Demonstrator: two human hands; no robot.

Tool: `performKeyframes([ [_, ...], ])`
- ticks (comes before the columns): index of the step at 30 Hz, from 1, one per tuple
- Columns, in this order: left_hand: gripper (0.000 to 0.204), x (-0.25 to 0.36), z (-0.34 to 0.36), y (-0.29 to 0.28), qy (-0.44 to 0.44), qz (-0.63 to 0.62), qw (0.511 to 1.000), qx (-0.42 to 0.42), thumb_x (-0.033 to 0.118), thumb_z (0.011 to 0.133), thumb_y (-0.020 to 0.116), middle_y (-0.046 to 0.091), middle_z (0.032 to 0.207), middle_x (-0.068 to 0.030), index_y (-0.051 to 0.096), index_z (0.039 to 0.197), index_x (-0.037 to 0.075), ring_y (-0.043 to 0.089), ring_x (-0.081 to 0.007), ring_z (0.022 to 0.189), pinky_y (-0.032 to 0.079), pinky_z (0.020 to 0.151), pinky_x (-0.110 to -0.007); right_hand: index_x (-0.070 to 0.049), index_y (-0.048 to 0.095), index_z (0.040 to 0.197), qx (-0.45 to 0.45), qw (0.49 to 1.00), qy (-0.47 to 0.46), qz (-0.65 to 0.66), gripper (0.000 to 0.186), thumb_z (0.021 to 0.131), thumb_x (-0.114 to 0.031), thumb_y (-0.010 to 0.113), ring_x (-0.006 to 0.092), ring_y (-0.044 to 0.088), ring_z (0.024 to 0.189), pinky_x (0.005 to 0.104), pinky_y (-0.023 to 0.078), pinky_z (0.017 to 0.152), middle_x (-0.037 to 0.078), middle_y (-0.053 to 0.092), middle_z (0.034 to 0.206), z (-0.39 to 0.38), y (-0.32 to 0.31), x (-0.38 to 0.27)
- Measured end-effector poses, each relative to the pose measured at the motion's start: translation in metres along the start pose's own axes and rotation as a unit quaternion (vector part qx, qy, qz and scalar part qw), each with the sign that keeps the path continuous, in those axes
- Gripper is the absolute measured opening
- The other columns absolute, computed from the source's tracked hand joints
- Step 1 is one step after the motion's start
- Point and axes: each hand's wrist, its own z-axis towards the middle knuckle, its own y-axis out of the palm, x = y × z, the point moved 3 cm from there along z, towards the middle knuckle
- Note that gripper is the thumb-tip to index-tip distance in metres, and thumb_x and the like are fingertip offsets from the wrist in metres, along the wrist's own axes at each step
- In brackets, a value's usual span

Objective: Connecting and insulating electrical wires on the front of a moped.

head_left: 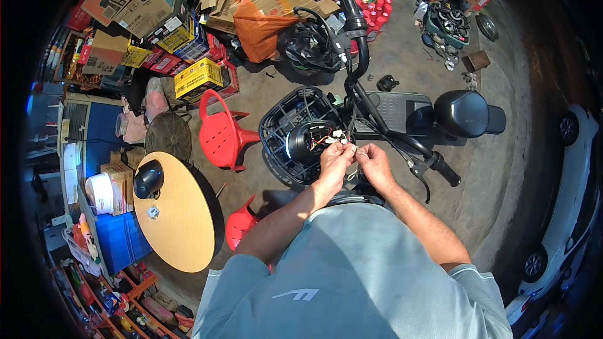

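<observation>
Pinching in close, the left hand (337, 162) and the right hand (375, 164) have their fingertips drawn together on the wires (321, 144) (which strand or plug, too small to tell), almost meeting! Those wires, with white connectors (338, 134) among them, spill from a black lamp housing (303, 142) at the black basket (276, 116). Handlebar (411, 142) slanting past the right hand, red chair (220, 141) standing left of the basket!
</observation>
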Motion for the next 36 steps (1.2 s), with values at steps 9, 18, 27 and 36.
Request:
performKeyframes([
  [9,0.005,0.002,-0.002,0.004,-0.002,-0.013,1.0,-0.01,0.006,0.09,0.057,0.06,0.088,-0.0035,0.054,0.094,0.005,0.06,-0.0116,0.08,0.052,0.074,-0.026,-0.001,0.053,0.074,-0.005,1.0,-0.006,0.022,0.016,0.079,-0.015,0.058,0.0149,0.051,0.061,0.0329,0.042,0.056,0.007,0.056,0.064,0.006,0.002,0.003],
  [18,0.003,-0.002,0.002,-0.002,0.001,-0.001,1.0,-0.022,0.006,0.091,0.057,0.061,0.088,-0.0036,0.055,0.093,0.005,0.06,-0.0114,0.08,0.051,0.072,-0.025,-0.001,0.054,0.074,0.001,1.0,0.006,-0.017,0.018,0.08,-0.017,0.059,0.0152,0.052,0.062,0.0338,0.043,0.056,0.008,0.057,0.064,0.006,0.002,-0.001],
  [27,0.008,0.009,-0.006,-0.001,-0.022,-0.002,1.0,-0.014,0.013,0.091,0.058,0.063,0.09,-0.0043,0.056,0.093,0.006,0.06,-0.0114,0.079,0.051,0.072,-0.025,-0.003,0.055,0.089,-0.046,0.988,0.047,0.139,0.012,0.084,-0.011,0.061,0.0064,0.047,0.063,0.0224,0.038,0.055,-0.002,0.054,0.074,-0.01,-0.013,-0.008],
  [36,0.015,0.033,-0.02,-0.01,-0.068,0.011,0.997,-0.03,0.02,0.093,0.056,0.062,0.097,-0.0059,0.055,0.1,0.007,0.06,-0.0143,0.087,0.051,0.078,-0.03,-0.004,0.06,0.091,-0.096,0.977,0.039,0.189,0.012,0.091,-0.015,0.055,0.0016,0.036,0.053,0.0192,0.028,0.046,-0.007,0.046,0.066,-0.013,-0.029,-0.032],
])
